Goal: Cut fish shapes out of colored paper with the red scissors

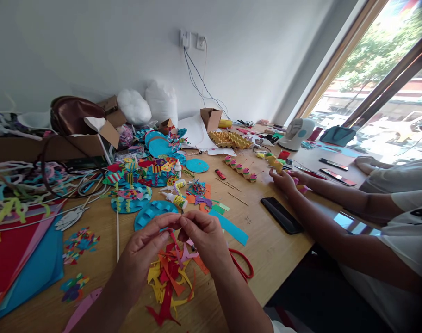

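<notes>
My left hand (145, 252) and my right hand (202, 238) meet over the wooden table (266, 249), fingertips pinched together on a thin strip of red paper (174, 243) that hangs down between them. Under my hands lies a heap of red, yellow and orange paper scraps (169, 282). Just beyond my fingers sit a blue paper plate (152, 212) and a blue paper strip (232, 229). Red-handled scissors (244, 266) rest by my right wrist.
A black phone (281, 215) lies to the right. Another person's hand (283, 180) works beside it. Glue bottles (176, 199), decorated blue plates (131, 196), sheets of red and blue paper (20, 259), a cardboard box (58, 143) and a small white fan (296, 134) crowd the table.
</notes>
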Demonstrator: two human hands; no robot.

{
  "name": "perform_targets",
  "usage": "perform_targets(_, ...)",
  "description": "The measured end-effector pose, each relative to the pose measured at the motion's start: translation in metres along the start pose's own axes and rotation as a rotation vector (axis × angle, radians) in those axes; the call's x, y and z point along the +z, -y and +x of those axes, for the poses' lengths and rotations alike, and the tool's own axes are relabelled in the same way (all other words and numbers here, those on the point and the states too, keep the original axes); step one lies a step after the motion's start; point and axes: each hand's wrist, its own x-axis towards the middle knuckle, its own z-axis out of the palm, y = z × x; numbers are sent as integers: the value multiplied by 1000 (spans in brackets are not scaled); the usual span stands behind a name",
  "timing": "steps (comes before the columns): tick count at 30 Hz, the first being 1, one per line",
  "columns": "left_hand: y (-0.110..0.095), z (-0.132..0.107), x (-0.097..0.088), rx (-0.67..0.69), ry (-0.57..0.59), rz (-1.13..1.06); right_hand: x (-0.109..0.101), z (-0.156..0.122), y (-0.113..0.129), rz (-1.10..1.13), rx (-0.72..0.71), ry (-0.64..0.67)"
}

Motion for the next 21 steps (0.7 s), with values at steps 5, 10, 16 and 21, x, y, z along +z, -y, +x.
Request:
perform_targets(5,-2,3,-2,204,-28,276,-1,2,-1,67,25,40)
perform_targets(10,-2,5,-2,331,-58,410,0,2,0,31,23,59)
perform_targets(16,3,2,-4,340,-96,353,7,3,0,1,-15,4)
perform_targets(21,-3,0,-1,144,-97,109,8,3,3,77,26,0)
